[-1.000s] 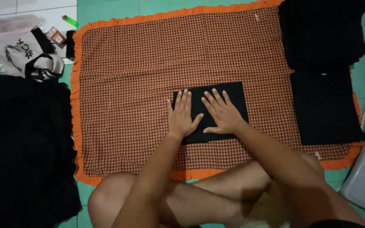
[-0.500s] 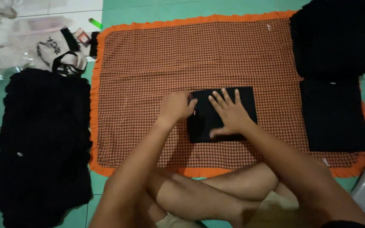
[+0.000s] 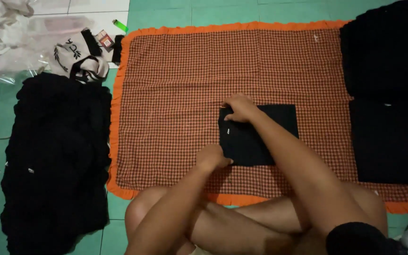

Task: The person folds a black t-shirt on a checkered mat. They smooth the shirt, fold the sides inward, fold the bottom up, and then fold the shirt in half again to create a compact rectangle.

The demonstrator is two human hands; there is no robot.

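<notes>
Right now both hands are pinching the folded black cloth (image 3: 260, 137) on the checked mat (image 3: 175, 94): left hand (image 3: 212, 158) gripping its near-left corner, right hand (image 3: 239, 107) its far-left corner. Probably best keeping both grips level so the edges are lining up.

Single head-worn view, looking steeply down — fairly close, perhaps seated height, over checked mat (image 3: 180, 85)

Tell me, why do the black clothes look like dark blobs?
Head view: dim, soft light swallows the folds of the black pile and the folded black cloth; the checked mat stays sharp, with no glare and only faint shadows under the hands.
</notes>
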